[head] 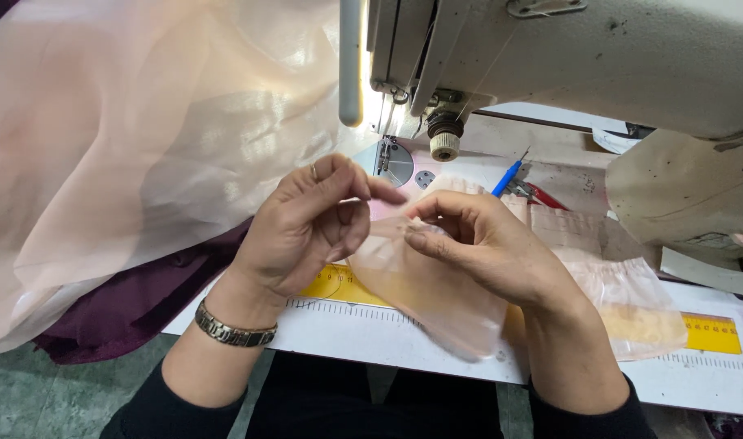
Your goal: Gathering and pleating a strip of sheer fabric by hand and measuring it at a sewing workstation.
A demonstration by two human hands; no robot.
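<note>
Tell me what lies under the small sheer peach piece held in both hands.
Under the sheer piece shows a yellow ruler on the white table edge; its middle markings blur through the fabric, and the right hand hides more.

A white work table (436,345) spans the lower frame; grey-green floor (38,394) at lower left; a lit lamp tube (351,61) at top centre.

Sheer peach fabric piece (436,297), small and translucent, hanging limp from its pinched upper edge above the yellow ruler (343,286)

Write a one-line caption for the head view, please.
Two hands, left hand and right hand, pinch a sheer peach fabric piece before a sewing machine.
</note>
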